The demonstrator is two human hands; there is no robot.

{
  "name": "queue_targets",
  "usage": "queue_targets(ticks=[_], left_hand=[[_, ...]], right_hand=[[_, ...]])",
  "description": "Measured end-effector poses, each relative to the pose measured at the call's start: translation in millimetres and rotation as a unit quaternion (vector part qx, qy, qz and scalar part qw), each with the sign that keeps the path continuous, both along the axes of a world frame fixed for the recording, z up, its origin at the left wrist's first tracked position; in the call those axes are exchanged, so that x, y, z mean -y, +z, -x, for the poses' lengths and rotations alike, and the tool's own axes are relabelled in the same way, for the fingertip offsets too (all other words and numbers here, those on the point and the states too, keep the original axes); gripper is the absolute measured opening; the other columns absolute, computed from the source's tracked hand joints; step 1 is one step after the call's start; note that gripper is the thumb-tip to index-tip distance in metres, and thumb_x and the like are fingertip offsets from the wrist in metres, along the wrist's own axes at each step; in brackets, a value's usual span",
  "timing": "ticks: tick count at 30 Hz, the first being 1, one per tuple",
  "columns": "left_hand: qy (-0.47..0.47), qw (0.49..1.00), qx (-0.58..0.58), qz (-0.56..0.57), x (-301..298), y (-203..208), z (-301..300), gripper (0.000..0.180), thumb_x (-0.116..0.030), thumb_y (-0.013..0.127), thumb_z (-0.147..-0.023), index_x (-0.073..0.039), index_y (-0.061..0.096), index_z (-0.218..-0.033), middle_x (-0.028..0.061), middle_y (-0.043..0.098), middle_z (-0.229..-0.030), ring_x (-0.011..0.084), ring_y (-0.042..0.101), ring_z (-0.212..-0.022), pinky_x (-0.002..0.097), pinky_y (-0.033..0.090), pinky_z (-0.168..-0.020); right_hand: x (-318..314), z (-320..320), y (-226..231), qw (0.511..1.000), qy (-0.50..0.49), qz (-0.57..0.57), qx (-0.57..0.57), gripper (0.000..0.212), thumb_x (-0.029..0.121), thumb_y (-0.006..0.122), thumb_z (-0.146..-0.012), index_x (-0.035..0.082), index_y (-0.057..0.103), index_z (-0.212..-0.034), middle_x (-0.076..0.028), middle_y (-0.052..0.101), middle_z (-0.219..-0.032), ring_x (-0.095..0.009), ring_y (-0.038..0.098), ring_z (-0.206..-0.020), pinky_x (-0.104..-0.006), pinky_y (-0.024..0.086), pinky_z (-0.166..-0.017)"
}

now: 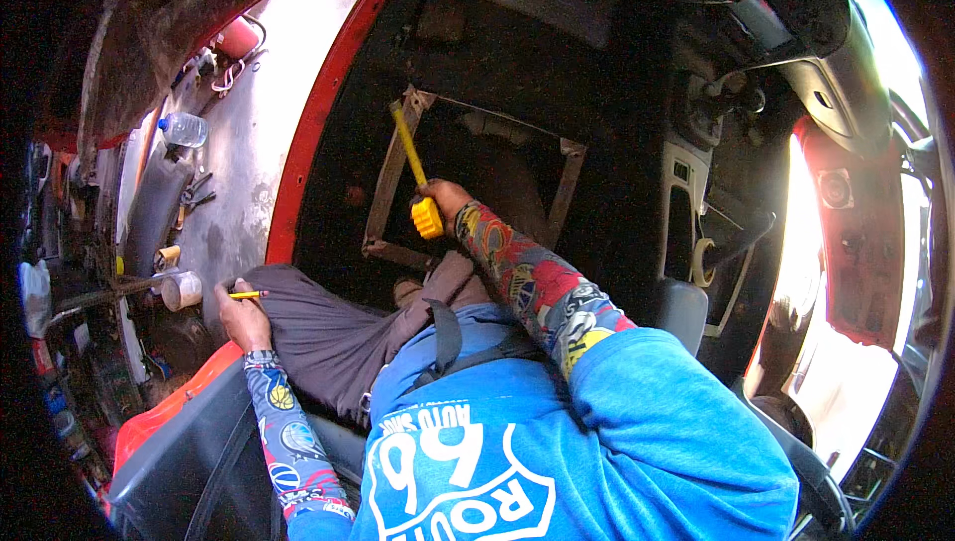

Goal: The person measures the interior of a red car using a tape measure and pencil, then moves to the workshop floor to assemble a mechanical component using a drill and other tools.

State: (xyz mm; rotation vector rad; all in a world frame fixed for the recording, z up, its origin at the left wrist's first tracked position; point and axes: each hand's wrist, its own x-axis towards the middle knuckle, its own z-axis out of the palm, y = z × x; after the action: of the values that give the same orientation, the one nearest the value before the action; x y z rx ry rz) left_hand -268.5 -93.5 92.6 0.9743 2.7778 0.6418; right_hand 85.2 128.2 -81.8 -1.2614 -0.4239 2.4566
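My right hand (448, 199) is closed around a yellow tape measure (427, 219). Its blade is drawn out and reaches to the far left corner of a rectangular metal frame (383, 195) down in the dark footwell. Whether the blade tip touches that corner I cannot tell. Beside my left knee, my left hand (245, 320) pinches a short yellow pencil (251, 294), which points to the right. Patterned sleeves cover both forearms. The near part of the metal frame is partly hidden by my legs and right arm.
I sit inside a vehicle with a red door sill (316, 133) on my left. Outside are a clear plastic bottle (185, 130), a white cylindrical container (181, 291) and scattered tools. A centre console (682, 183) with a lever stands right. A dark strap crosses my lap.
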Motion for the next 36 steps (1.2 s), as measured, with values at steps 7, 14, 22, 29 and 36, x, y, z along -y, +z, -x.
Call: queue_targets(ticks=[7, 14, 22, 29, 36], left_hand=[[-0.016, 1.000, -0.002, -0.012, -1, 2, 4, 0.035, -0.030, 0.057, -0.104, 0.002, 0.058, -0.119, 0.0291, 0.069, -0.110, 0.0467, 0.067, -0.102, 0.0509, 0.050, -0.088], [-0.067, 0.996, -0.054, -0.006, -16, 1, 10, 0.037, -0.034, 0.059, -0.103, 0.000, 0.060, -0.119, 0.0272, 0.070, -0.111, 0.0434, 0.068, -0.102, 0.0489, 0.051, -0.089], [-0.205, 0.979, -0.006, -0.010, -94, -72, 86, 0.039, -0.035, 0.063, -0.103, 0.002, 0.062, -0.111, 0.0208, 0.072, -0.103, 0.0298, 0.068, -0.091, 0.0417, 0.052, -0.081], [-0.211, 0.974, -0.016, 0.078, -136, -87, 113, 0.037, -0.025, 0.064, -0.101, 0.006, 0.058, -0.122, 0.0251, 0.069, -0.110, 0.0353, 0.067, -0.101, 0.0432, 0.052, -0.090], [-0.201, 0.979, 0.039, 0.002, -94, -70, 91, 0.039, -0.011, 0.062, -0.098, 0.007, 0.052, -0.131, 0.0267, 0.064, -0.123, 0.0362, 0.064, -0.113, 0.0403, 0.048, -0.099]], right_hand=[[-46, -66, 98, 0.983, -0.145, 0.002, -0.115, 0.026, 0.022, 0.060, -0.103, 0.007, 0.058, -0.124, -0.010, 0.070, -0.107, -0.025, 0.071, -0.087, -0.0447, 0.062, -0.077], [0, -219, 155, 0.995, -0.089, -0.012, 0.044, 0.026, 0.025, 0.057, -0.104, 0.007, 0.063, -0.121, -0.009, 0.073, -0.098, -0.024, 0.072, -0.082, -0.0423, 0.062, -0.077], [136, -314, 224, 0.932, -0.323, -0.132, 0.099, 0.032, 0.016, 0.052, -0.103, 0.009, 0.047, -0.134, -0.014, 0.070, -0.105, -0.027, 0.071, -0.081, -0.0438, 0.061, -0.074], [208, -283, 228, 0.895, -0.406, -0.166, 0.082, 0.027, 0.013, 0.055, -0.102, 0.006, 0.050, -0.128, -0.014, 0.068, -0.099, -0.024, 0.070, -0.077, -0.0386, 0.061, -0.071], [247, -315, 272, 0.873, -0.406, -0.271, -0.001, 0.026, 0.024, 0.054, -0.107, 0.006, 0.059, -0.124, -0.010, 0.067, -0.098, -0.021, 0.067, -0.078, -0.0329, 0.058, -0.064]])
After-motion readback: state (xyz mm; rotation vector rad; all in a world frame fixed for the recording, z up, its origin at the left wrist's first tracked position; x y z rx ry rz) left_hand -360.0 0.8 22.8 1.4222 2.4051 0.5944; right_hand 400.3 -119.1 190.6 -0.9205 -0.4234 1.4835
